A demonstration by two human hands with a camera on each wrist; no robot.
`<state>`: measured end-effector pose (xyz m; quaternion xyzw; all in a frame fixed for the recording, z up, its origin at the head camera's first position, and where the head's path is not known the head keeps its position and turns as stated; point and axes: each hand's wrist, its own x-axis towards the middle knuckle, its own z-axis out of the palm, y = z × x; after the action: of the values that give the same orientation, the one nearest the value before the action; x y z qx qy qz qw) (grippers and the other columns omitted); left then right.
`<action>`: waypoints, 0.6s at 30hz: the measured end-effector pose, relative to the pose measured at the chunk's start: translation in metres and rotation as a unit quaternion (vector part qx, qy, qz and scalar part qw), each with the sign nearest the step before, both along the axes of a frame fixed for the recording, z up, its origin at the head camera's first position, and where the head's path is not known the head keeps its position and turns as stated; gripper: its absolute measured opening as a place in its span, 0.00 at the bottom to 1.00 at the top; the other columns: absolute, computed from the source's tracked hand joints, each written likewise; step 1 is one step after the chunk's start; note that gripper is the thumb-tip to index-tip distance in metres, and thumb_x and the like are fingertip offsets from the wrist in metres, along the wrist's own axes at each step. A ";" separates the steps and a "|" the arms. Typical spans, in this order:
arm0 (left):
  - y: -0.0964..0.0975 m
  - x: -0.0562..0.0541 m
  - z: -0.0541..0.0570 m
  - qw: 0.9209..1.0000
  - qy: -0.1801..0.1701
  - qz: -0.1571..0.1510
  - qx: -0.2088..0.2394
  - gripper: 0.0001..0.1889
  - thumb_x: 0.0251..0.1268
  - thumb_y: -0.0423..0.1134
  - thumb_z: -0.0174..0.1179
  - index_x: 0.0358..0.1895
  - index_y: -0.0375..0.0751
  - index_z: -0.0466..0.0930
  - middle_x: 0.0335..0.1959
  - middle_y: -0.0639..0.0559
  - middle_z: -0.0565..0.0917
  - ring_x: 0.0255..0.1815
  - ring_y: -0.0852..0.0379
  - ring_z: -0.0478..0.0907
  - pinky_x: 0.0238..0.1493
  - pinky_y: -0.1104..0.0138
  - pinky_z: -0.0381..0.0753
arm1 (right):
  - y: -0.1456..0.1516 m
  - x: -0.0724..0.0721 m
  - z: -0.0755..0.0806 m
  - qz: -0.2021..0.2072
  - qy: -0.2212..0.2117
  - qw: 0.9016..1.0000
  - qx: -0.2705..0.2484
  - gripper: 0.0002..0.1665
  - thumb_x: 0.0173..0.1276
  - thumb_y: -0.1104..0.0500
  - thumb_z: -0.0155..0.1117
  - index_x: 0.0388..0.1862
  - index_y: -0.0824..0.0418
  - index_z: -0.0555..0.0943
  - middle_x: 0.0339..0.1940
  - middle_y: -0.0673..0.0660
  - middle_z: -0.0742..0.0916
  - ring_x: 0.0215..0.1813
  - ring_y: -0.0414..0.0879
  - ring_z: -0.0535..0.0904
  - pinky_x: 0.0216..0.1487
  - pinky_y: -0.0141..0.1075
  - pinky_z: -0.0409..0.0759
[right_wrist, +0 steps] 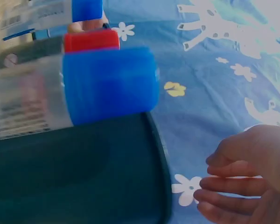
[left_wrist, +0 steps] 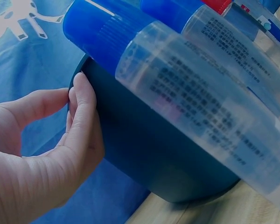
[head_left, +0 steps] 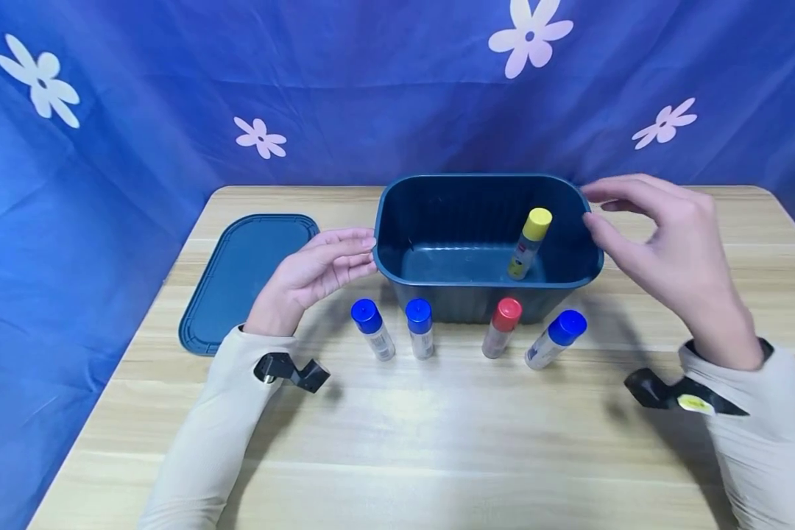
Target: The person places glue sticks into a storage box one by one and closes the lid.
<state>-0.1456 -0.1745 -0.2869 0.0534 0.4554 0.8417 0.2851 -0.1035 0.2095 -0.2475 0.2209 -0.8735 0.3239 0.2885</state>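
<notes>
A dark teal bin (head_left: pixel 483 303) stands at the back of the table. At its left end my left hand (head_left: pixel 324 269) touches the rim and outer wall with thumb and fingertips. On the other side, my right hand (head_left: pixel 669 235) is by the right end, fingers loosely bent; the right wrist view shows a gap between them and the bin (right_wrist: pixel 84 177). A yellow-capped glue stick (head_left: pixel 528 244) leans inside the bin. In front of it stand a red-capped glue stick (head_left: pixel 501 328) and three blue-capped ones: left (head_left: pixel 374 330), middle (head_left: pixel 420 329) and right (head_left: pixel 555 339).
A flat teal lid (head_left: pixel 248 265) lies on the wooden table (head_left: pixel 450 449) to the left, partly behind my left hand. Blue cloth (head_left: pixel 371 88) with white flowers hangs behind and to the left of the table.
</notes>
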 end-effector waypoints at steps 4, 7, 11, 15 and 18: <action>0.000 0.000 -0.001 1.000 -0.002 0.005 0.000 0.10 0.70 0.24 0.50 0.41 0.32 0.82 0.38 0.41 0.86 0.37 0.53 0.84 0.45 0.66 0.84 | 0.011 0.019 -0.003 0.019 0.027 0.999 -0.009 0.13 0.57 0.67 0.71 0.42 0.63 0.87 0.37 0.57 0.88 0.42 0.24 0.78 0.48 0.19 0.72; 0.001 -0.001 -0.002 1.000 -0.003 0.004 0.002 0.08 0.70 0.24 0.52 0.41 0.32 0.82 0.38 0.41 0.86 0.37 0.53 0.84 0.45 0.66 0.84 | 0.017 0.032 -0.008 0.045 0.012 0.998 -0.037 0.11 0.55 0.70 0.71 0.39 0.65 0.87 0.35 0.59 0.88 0.41 0.28 0.81 0.49 0.21 0.74; 0.003 -0.001 -0.004 1.000 0.001 0.010 0.001 0.08 0.69 0.24 0.53 0.41 0.32 0.82 0.37 0.42 0.86 0.37 0.53 0.85 0.44 0.66 0.84 | 0.023 0.048 -0.017 0.072 -0.031 0.993 -0.088 0.11 0.55 0.76 0.68 0.36 0.68 0.86 0.34 0.59 0.88 0.39 0.35 0.84 0.47 0.22 0.78; 0.007 -0.002 -0.005 0.999 -0.003 0.038 -0.013 0.10 0.70 0.23 0.50 0.40 0.32 0.82 0.35 0.43 0.86 0.37 0.52 0.84 0.44 0.66 0.84 | 0.025 0.058 -0.028 0.077 -0.060 0.990 -0.097 0.12 0.54 0.79 0.67 0.36 0.69 0.85 0.35 0.55 0.89 0.39 0.35 0.84 0.45 0.22 0.78; 0.009 -0.002 -0.006 0.998 -0.013 0.058 -0.023 0.12 0.71 0.23 0.47 0.39 0.32 0.82 0.33 0.43 0.86 0.35 0.52 0.84 0.42 0.66 0.84 | 0.026 0.059 -0.034 0.079 -0.069 0.991 -0.087 0.15 0.52 0.79 0.69 0.38 0.67 0.86 0.35 0.53 0.89 0.39 0.35 0.84 0.45 0.21 0.78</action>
<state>-0.1478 -0.1650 -0.2927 0.0091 0.4728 0.8471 0.2425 -0.0447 0.2355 -0.2819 0.2408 -0.8396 0.4350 0.2187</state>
